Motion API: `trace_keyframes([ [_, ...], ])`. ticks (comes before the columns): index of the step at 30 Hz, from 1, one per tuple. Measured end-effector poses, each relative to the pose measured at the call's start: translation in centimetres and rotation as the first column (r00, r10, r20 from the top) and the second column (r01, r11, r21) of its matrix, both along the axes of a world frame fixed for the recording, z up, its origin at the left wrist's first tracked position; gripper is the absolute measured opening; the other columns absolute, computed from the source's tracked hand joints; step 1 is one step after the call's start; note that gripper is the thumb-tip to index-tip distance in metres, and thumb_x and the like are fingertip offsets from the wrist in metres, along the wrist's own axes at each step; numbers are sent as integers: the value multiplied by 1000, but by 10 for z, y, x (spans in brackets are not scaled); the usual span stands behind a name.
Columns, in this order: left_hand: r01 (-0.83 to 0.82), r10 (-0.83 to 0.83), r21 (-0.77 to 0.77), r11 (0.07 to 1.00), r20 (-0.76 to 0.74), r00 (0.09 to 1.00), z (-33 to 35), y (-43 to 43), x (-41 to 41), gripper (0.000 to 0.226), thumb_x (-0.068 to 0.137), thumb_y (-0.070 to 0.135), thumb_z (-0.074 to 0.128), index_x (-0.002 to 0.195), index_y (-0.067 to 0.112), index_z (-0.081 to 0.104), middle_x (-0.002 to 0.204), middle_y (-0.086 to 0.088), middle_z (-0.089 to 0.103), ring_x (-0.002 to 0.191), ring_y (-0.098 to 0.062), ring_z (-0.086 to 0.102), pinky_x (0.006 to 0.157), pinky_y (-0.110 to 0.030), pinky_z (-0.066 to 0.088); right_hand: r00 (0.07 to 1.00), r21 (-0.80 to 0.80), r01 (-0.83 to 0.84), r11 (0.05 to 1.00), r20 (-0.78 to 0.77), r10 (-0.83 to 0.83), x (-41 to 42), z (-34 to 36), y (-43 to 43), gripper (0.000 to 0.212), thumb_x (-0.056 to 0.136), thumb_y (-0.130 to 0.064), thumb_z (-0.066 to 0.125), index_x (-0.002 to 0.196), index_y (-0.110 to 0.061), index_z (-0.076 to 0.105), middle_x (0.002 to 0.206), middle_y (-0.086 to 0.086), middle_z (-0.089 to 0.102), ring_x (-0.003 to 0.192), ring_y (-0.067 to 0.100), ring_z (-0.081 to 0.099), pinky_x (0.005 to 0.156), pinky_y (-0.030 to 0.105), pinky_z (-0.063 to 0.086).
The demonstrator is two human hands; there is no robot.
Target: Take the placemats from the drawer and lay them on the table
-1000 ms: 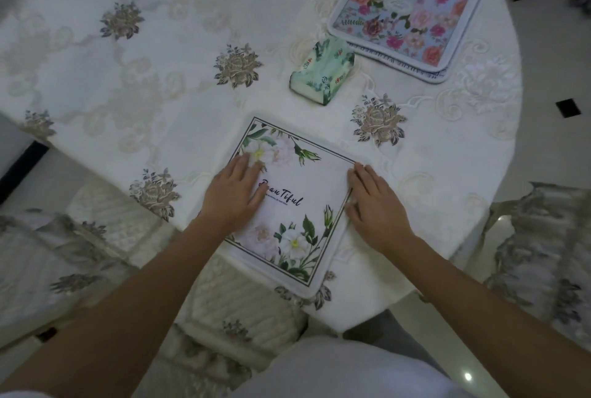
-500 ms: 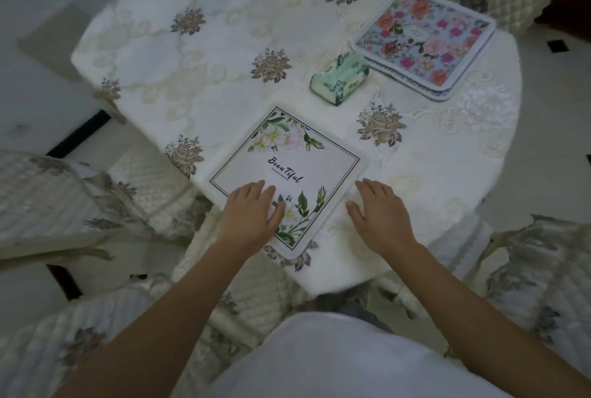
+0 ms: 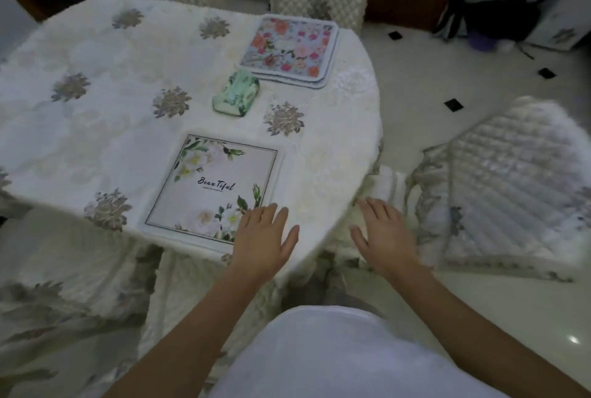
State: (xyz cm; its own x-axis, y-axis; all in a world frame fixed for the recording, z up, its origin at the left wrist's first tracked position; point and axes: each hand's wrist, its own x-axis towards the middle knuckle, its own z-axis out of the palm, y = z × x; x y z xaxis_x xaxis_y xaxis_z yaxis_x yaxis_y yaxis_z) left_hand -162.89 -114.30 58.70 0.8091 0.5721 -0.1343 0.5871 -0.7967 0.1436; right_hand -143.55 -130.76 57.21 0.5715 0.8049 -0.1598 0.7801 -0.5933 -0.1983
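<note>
Left hand (image 3: 263, 239) slid back to the placemat (image 3: 211, 186) corner; right hand (image 3: 385, 234) drew clear of it.

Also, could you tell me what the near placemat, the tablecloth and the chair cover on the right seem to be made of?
Near placemat: probably printed fabric or soft plastic, matt, lying flat with a pale border.
Tablecloth: woven cloth with faint sheen, embroidered-looking flowers, draping over the edge.
Chair cover: padded fabric, glossy, with quilted stitching.

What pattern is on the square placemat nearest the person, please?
The pale square placemat shows white flowers and green leaves; head view.
</note>
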Motion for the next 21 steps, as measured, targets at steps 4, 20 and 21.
trace_keyframes([
  [4, 262, -262, -21, 965, 18, 965, -5, -27, 39, 53, 98, 48, 40, 130, 12, 64, 132, -13, 64, 117, -33, 61, 101, -46, 44, 966, 41, 258, 965, 2, -258, -16, 7, -68, 58, 95, -40, 54, 145, -11, 46, 148, 11, 48, 135, 30, 44, 110, 46, 36],
  [20, 841, -842, 61, 537, -11, 539, 32, -298, 200, 63, 98, 55, 23, 138, 19, 55, 138, -6, 58, 128, -27, 53, 107, -41, 37, 492, 193, 856, 480, -14, -871, -39, 31, -397, 55, 99, -39, 52, 147, -12, 46, 151, 8, 46, 140, 27, 39, 115, 44, 32],
  [21, 838, -839, 57, 543, -13, 544, 32, -310, 206, 64, 98, 56, 21, 140, 20, 53, 140, -7, 56, 130, -27, 51, 109, -41, 36, 486, 195, 859, 473, -23, -873, -34, 31, -409, 55, 99, -40, 51, 147, -13, 45, 152, 7, 45, 141, 27, 38, 115, 43, 32],
])
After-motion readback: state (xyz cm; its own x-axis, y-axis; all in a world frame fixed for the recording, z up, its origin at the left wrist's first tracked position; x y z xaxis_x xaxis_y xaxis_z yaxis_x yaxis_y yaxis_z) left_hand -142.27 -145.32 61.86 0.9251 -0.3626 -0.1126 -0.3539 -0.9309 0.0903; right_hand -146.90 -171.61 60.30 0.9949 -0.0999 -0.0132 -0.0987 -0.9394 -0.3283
